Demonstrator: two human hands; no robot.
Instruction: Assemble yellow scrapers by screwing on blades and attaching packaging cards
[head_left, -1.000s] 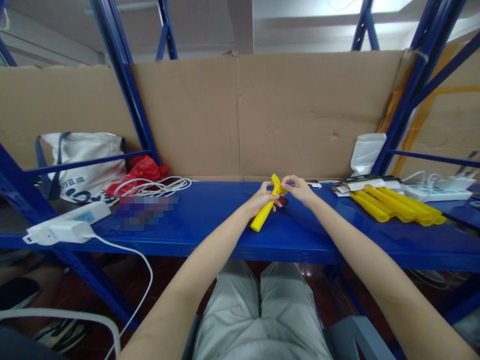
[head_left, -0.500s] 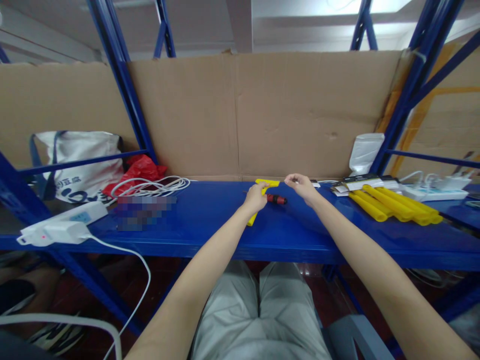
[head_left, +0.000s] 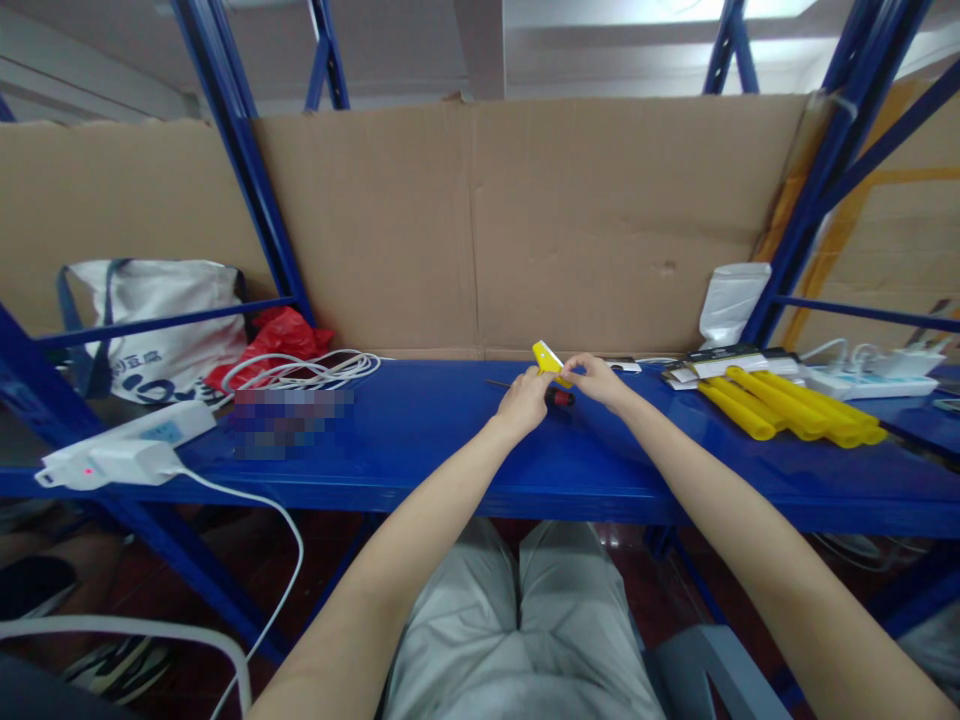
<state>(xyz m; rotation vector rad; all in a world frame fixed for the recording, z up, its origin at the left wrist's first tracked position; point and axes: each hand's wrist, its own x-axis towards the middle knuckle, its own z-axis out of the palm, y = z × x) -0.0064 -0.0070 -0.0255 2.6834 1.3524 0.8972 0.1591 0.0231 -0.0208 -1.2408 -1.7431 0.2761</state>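
My left hand is closed around a yellow T-shaped scraper, whose head has a white strip along it and tilts up to the left. Most of the scraper's handle is hidden by that hand. At the right end of the head, the fingertips of my right hand are pinched together; whatever they hold is too small to make out. Below both hands a screwdriver with a red and black handle lies on the blue table, its thin shaft pointing left.
Several yellow tube-like handles lie at the right, beside flat black-and-white packs. A white power strip and coiled white cable are on the left, near a red bag. Cardboard stands along the back.
My left hand has turned the scraper and shifted it right, so its head tilts. My right hand has come slightly left and now meets the head. The screwdriver has stayed put.
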